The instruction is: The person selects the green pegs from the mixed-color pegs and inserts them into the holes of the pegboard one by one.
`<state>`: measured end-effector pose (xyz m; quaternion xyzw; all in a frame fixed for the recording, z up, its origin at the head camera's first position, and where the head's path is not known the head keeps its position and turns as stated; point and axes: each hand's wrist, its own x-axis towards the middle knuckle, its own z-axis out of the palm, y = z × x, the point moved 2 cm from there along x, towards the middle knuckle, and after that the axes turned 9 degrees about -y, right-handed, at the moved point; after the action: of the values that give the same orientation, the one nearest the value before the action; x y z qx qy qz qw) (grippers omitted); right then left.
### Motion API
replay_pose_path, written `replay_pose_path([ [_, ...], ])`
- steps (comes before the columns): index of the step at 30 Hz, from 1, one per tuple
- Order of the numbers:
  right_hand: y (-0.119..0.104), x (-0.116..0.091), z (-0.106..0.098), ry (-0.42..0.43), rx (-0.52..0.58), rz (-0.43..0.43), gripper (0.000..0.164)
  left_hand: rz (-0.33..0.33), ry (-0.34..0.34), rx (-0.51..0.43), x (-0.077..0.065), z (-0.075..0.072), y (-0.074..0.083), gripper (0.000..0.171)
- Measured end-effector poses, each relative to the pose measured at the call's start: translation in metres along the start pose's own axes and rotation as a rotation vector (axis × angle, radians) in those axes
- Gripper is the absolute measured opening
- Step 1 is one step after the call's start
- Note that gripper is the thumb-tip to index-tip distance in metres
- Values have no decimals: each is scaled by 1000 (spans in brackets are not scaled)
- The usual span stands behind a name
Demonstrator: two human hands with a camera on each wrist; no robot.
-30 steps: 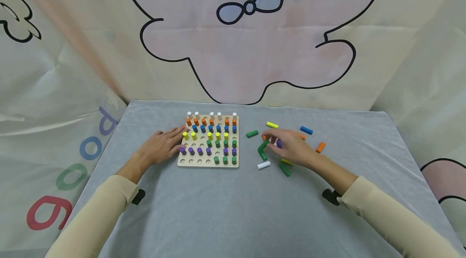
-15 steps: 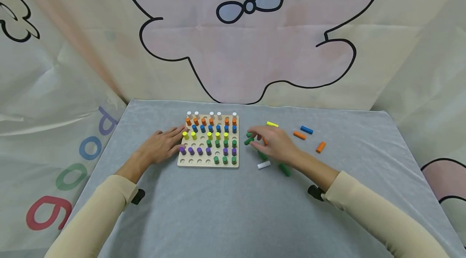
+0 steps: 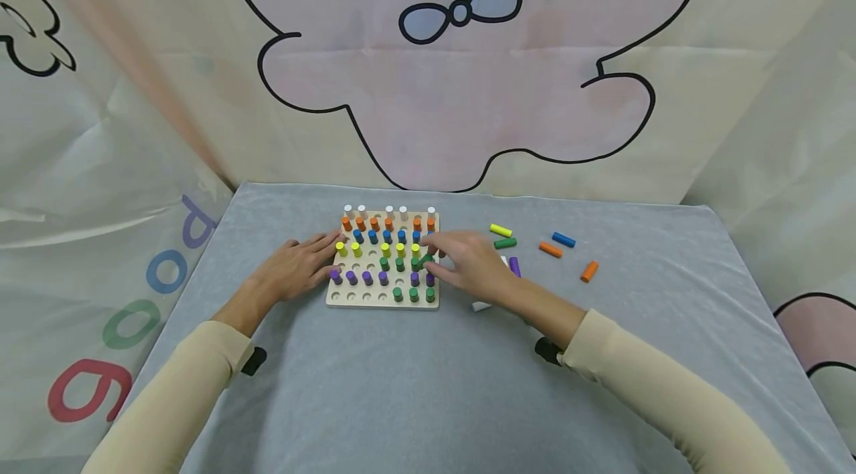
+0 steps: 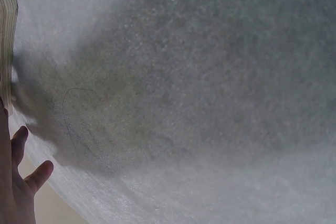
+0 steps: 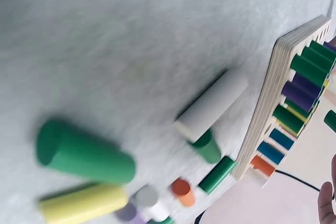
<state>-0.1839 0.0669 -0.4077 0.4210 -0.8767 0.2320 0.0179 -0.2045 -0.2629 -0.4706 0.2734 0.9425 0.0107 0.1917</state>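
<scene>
A wooden pegboard [image 3: 354, 300] bears rows of upright white, orange, blue, yellow, green and purple pegs. My left hand [image 3: 289, 272] rests at its left edge, fingers extended along the side. In the left wrist view, part of that hand [image 4: 21, 195] shows beside the board's layered edge [image 4: 6, 40]. Over the board's right side, my right hand [image 3: 473, 263] pinches a green peg [image 3: 426, 260] between thumb and fingers, tilted above the green row. The right wrist view catches this green peg [image 5: 331, 120] at its right edge, near a fingertip [image 5: 326, 203].
Loose pegs lie on the grey cloth right of the board: yellow [image 3: 501, 230], green [image 3: 505, 243], blue [image 3: 563, 239], orange [image 3: 550, 249], purple [image 3: 514, 266] and white [image 3: 481, 306]. My right forearm covers some of them. A printed curtain [image 3: 455, 102] hangs behind the table.
My right hand has moved left from the loose pegs to the board's right side, carrying a green peg. The left hand has stayed in place.
</scene>
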Motion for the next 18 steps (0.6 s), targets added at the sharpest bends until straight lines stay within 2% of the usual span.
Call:
replay_pose_path([
  [8,-15,13,11,-20,11,-24,34,0,0,-2,0,1,0,69],
  [13,-19,21,19,-16,30,-67,31,-2,-1,1,0,0,0,68],
  [18,-21,25,27,-3,25,-71,31,-5,-4,2,0,0,0,69],
])
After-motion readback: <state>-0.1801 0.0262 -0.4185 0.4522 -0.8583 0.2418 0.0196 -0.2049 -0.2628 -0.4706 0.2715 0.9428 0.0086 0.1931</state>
